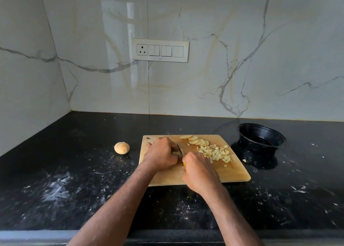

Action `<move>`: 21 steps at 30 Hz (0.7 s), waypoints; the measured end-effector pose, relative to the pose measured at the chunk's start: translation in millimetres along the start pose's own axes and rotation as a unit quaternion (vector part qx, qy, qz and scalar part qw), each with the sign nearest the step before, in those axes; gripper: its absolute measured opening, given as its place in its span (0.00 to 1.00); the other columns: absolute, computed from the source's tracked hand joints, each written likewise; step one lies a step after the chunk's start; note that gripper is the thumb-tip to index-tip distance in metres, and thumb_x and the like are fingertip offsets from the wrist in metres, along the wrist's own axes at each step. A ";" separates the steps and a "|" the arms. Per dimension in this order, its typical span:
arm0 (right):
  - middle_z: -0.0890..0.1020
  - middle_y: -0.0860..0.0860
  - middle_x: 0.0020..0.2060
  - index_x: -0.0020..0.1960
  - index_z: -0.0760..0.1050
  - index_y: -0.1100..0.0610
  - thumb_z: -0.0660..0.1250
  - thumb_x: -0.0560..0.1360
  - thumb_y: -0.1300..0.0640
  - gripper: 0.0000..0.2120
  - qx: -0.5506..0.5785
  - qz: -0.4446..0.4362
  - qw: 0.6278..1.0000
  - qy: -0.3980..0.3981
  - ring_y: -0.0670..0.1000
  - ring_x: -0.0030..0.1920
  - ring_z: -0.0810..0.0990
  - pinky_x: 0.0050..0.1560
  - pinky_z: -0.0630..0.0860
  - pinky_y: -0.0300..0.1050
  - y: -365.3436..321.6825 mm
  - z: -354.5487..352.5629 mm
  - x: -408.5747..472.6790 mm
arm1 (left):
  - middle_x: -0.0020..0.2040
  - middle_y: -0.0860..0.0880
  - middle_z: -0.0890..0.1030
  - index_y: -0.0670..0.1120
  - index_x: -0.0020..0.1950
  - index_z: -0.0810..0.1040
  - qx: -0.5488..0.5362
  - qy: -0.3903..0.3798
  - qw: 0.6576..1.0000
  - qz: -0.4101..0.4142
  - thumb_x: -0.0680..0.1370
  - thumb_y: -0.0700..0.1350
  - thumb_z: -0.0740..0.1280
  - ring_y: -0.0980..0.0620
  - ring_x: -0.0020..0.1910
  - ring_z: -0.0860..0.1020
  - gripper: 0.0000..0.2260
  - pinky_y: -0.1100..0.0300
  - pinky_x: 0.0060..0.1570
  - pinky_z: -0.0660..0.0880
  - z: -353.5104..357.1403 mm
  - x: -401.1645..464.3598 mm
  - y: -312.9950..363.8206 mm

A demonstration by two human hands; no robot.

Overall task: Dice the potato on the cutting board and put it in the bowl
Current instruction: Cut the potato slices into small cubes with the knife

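Potato pieces (216,152) lie on the cutting board (236,173) in front of me: a heap of small pale dice toward the board's right side, and behind it, near the far edge, a short overlapping row of round slices (193,140) not yet diced. One pale bit (244,160) sits off the board on the worktop (74,171), just beside the board's right edge.

My left hand (161,153) is curled, knuckles up, over the piece (176,152) I am cutting near the middle of the board. Only a sliver of that piece shows under my fingers, so I cannot tell its shape. My left grip is closed down on it, holding it against the board.

My right hand (198,169) is wrapped round the knife (180,150), grip tight on the handle, of which a small yellow part shows below my fist. The narrow blade points away from me and stands right beside my left fingers, its edge down at the held piece.

A black bowl (260,135) stands on the worktop to the right of the board, near its far right corner but apart from it. I see no potato in it.

To the left of the board, well apart, a whole unpeeled potato (122,148) rests on the dark, speckled worktop. Behind everything rises a marble-patterned wall with a switch panel (160,50).
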State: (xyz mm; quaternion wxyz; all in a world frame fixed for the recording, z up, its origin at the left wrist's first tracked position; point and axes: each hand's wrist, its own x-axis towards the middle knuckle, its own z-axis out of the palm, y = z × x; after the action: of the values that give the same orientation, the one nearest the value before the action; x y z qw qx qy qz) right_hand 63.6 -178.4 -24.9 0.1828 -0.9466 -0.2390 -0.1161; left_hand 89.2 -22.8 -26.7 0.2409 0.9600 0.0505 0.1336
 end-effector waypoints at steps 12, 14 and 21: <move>0.84 0.48 0.51 0.63 0.81 0.56 0.70 0.79 0.60 0.14 0.029 -0.010 0.997 0.066 0.44 0.44 0.83 0.43 0.81 0.34 14.9 3.4 -21.8 | 0.57 0.57 0.83 0.53 0.58 0.85 -0.001 0.012 1.000 0.004 0.73 0.52 0.72 0.51 0.61 0.76 0.15 0.35 0.69 0.64 0.8 -3.8 -2.4; 0.84 0.47 0.52 0.65 0.80 0.55 0.70 0.79 0.60 0.15 0.033 -0.015 0.996 0.076 0.44 0.47 0.82 0.46 0.79 0.31 14.3 6.6 -23.4 | 0.57 0.57 0.82 0.54 0.58 0.84 -0.003 0.013 1.000 0.007 0.73 0.53 0.72 0.52 0.61 0.76 0.15 0.36 0.69 0.66 0.4 -4.0 -4.3; 0.82 0.45 0.58 0.66 0.79 0.56 0.67 0.80 0.59 0.16 0.035 0.008 0.996 0.088 0.44 0.53 0.81 0.51 0.75 0.30 21.9 5.1 -23.9 | 0.53 0.59 0.83 0.54 0.55 0.85 -0.012 0.026 0.999 0.016 0.71 0.55 0.75 0.53 0.56 0.78 0.14 0.41 0.66 0.70 1.0 -3.2 -8.2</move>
State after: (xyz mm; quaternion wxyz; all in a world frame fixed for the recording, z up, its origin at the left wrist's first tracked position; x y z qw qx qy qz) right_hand 54.5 -204.2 -43.2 0.2369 -0.9278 -0.2180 -0.1888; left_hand 86.1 -16.5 -32.2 0.2491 0.9538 0.0399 0.1630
